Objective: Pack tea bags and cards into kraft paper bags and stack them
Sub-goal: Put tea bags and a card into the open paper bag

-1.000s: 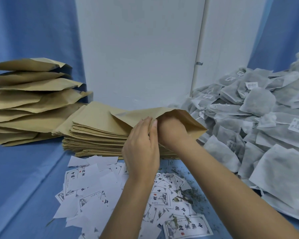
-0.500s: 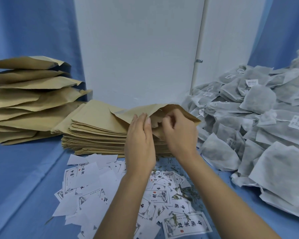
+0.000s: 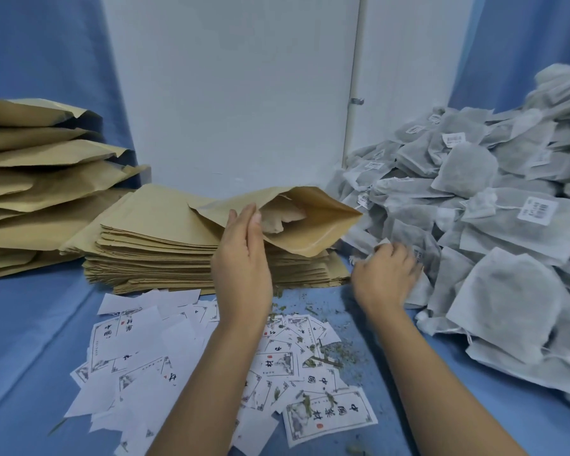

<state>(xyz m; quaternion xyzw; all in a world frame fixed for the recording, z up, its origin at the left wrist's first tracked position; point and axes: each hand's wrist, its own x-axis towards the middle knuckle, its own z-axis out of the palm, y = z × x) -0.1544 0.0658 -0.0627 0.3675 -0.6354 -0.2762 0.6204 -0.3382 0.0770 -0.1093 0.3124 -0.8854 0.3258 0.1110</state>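
While the left hand (image 3: 241,258) pinches the near lip of a kraft bag (image 3: 310,232) between thumb and fingers, the bag's mouth gapes toward the right. We note a pale thing inside, kind not clear. The bag rests on the flat bag stack (image 3: 158,245), centre far.

Right hand (image 3: 387,274): fingers curled round the corner of a tea bag (image 3: 379,247) at the near-left edge of the tea bag pile (image 3: 514,232), just right of the open mouth and not touching it.

Cards (image 3: 135,337) lie scattered near us, under both forearms, with loose leaf bits (image 3: 329,357) among them. Filled bags (image 3: 37,179) are stacked at far left. We see blue cloth (image 3: 27,340) under all of it.
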